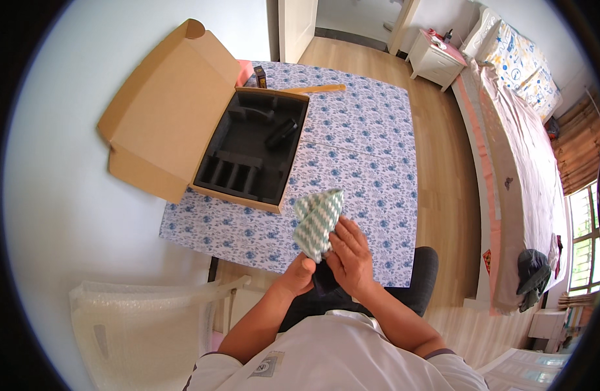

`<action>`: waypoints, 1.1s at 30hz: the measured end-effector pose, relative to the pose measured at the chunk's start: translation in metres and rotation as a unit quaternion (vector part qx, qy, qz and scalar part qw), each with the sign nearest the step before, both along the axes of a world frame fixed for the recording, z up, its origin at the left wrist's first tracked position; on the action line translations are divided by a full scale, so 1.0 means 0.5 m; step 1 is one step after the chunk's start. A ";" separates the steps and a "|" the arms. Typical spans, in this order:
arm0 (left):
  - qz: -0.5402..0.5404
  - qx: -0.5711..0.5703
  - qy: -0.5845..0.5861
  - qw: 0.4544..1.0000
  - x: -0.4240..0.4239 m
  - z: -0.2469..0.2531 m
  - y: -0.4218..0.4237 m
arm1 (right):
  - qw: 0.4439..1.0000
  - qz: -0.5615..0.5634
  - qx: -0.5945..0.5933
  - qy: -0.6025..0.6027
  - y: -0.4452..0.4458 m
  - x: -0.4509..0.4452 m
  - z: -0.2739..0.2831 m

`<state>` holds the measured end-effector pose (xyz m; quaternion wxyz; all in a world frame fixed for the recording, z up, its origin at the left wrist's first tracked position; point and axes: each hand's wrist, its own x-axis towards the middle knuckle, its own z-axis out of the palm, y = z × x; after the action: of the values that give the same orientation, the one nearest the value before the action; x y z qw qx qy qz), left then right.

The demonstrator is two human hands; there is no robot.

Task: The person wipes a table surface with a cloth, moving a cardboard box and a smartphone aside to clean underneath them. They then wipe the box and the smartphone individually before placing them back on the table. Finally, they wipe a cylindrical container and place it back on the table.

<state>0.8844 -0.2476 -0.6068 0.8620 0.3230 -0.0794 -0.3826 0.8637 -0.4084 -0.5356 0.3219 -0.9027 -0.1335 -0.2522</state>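
My left hand [298,276] grips a dark, flat-looking object [325,279], close to my body at the table's near edge. What that object is I cannot tell, since my hands and a cloth cover much of it. My right hand [351,256] presses the green-and-white patterned cloth [319,222] against its upper end. The bunched cloth sticks up beyond my fingers. Farther off, an open cardboard box [241,199] holds a black foam insert [241,141] with cut-out slots. A black cylindrical object [281,134] lies at an angle inside it.
A blue floral tablecloth [358,166] covers the table. Behind the box are a small dark carton [260,77], a pink container [244,72] and a wooden stick [314,89]. A bubble-wrapped item [139,332] stands at left. A bed [520,161] and a white nightstand [436,61] are at right.
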 end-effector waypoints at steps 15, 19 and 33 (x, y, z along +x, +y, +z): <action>0.097 0.024 0.010 0.995 0.012 -0.007 0.060 | 0.993 0.079 -0.014 0.083 -0.039 -0.067 -0.040; 0.141 0.056 0.033 0.988 0.017 0.029 0.090 | 0.990 0.042 0.109 0.073 -0.051 -0.039 -0.037; 0.494 0.344 -0.137 0.786 0.172 0.065 0.437 | 0.954 0.015 0.207 0.215 0.012 0.006 -0.058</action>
<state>0.9703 -0.0289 -0.5744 0.7450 0.6423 0.1107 0.1420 0.8668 -0.4022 -0.5647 0.5270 -0.8468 -0.0195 -0.0695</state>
